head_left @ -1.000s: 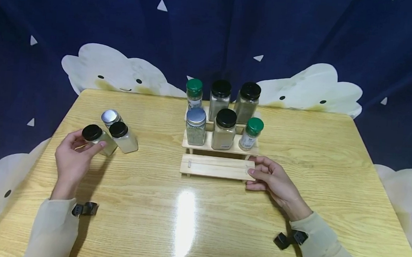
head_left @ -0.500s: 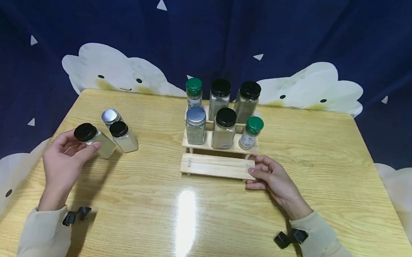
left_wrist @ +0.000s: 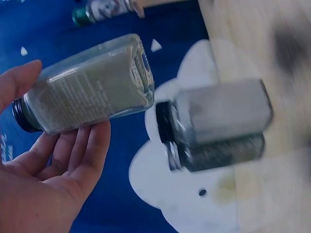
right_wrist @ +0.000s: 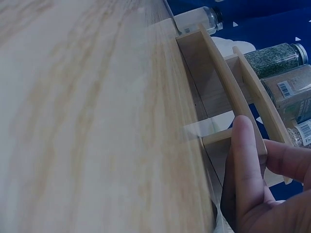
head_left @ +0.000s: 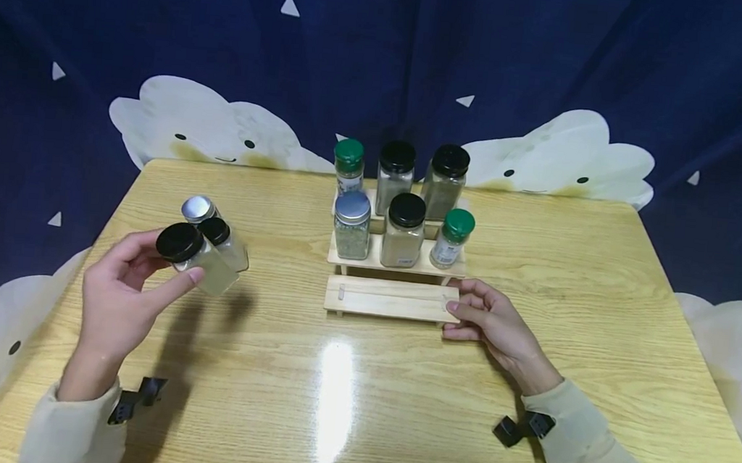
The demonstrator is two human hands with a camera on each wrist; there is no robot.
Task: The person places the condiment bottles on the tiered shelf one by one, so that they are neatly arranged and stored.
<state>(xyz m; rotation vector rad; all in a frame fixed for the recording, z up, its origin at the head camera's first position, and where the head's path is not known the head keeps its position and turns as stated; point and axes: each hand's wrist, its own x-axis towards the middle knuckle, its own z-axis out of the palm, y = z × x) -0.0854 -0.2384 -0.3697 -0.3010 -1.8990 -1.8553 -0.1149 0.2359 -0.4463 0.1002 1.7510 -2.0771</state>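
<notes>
My left hand grips a square glass spice jar with a black lid, between thumb and fingers. In the left wrist view this spice jar is tilted, its pale powder and printed text showing. It is lifted off the table, its shadow falling apart from it. Just behind stand another black-lidded jar and a silver-lidded jar. My right hand pinches the right end of the lowest shelf of a wooden tiered spice rack; in the right wrist view the thumb presses its front edge.
Three jars stand on the rack's top tier, among them a green-capped jar. On the middle tier are a silver-lidded jar, a black-lidded jar and a small green-capped jar. A dark blue curtain hangs behind the table.
My left hand has raised the spice jar from beside the other two, first drawing it a little left and then bringing it right and nearer. The right hand stays at the rack.
</notes>
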